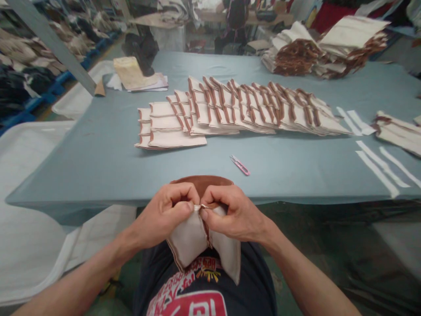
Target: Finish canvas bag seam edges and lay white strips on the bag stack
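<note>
left hand (169,211) and right hand (235,213) pinching cream fabric piece (190,243), most hanging below both.

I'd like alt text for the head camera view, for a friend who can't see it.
A person's left hand and right hand pinch a cream fabric piece with brown edging at the near edge of a blue-green table. On the table lie pink snips, an overlapping row of cream-and-brown pieces and, at right, white strips.
</note>
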### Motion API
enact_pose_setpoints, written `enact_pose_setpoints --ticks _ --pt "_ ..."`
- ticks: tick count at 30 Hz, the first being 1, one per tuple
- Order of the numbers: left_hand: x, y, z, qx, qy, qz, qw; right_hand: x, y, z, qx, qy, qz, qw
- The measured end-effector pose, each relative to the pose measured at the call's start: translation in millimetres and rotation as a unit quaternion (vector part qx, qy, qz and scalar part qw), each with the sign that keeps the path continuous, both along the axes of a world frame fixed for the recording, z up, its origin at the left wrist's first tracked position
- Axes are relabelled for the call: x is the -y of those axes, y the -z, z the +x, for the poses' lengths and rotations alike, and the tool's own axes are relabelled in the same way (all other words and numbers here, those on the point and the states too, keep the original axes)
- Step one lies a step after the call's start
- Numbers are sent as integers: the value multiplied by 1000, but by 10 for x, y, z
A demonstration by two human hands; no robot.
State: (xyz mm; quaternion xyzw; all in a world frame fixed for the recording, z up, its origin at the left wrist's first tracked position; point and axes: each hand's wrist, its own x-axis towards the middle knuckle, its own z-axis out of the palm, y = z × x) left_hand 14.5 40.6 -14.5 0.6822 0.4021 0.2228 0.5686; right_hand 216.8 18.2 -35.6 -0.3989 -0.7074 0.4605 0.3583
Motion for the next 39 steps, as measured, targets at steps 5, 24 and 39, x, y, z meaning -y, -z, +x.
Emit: enact_pose_setpoints --ticks 5,24,39 --pt "27 48 -26 19 25 -39 999 24 -31 -32 18 2 11 1000" --pt "158 -263 -154 -123 56 157 978 117 -166 29 124 -44 203 970" --pt "237 -263 5 -154 39 313 936 208 -171 39 148 -9 204 968"
